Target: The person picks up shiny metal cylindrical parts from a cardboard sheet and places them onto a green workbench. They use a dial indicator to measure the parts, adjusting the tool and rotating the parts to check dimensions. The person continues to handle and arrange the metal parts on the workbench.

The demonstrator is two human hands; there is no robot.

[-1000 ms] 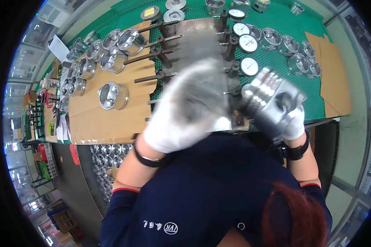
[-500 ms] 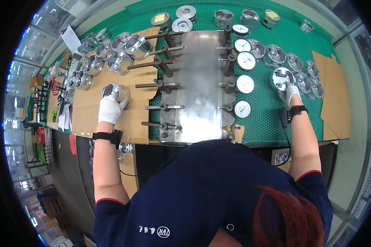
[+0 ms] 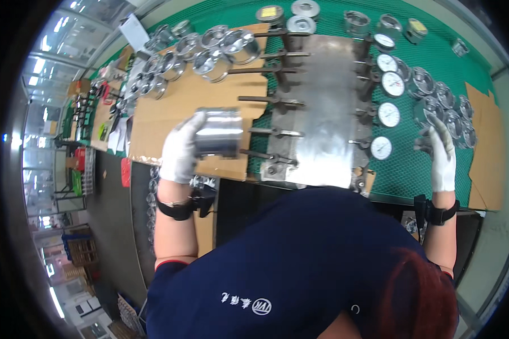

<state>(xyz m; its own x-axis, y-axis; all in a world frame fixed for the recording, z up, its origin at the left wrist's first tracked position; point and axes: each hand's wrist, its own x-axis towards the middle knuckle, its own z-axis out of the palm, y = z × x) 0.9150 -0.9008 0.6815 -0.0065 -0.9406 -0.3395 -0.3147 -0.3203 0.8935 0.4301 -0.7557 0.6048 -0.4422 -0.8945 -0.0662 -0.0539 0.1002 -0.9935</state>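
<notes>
My left hand [image 3: 178, 152], in a white glove, grips a shiny metal piston [image 3: 220, 133] by one end. The piston is held on its side above the cardboard sheet [image 3: 158, 121]. My gloved right hand [image 3: 444, 161] is at the right of the bench, its fingers stretched out and apart. Just beyond its fingertips stands a piston [image 3: 428, 107], at the near left of a cluster of pistons [image 3: 444, 95]; the fingers partly cover the view there, so contact is unclear.
A steel fixture plate [image 3: 325, 113] runs down the middle, with clamp rods [image 3: 274, 101] along its left side and several dial gauges [image 3: 389, 114] along its right. More pistons [image 3: 212, 65] stand on the cardboard's far part. Green mesh matting [image 3: 401, 172] covers the bench.
My left hand has lifted the piston off the cardboard and tipped it sideways. My right hand has let go of its piston beside the cluster and drawn back. The whole view has shifted.
</notes>
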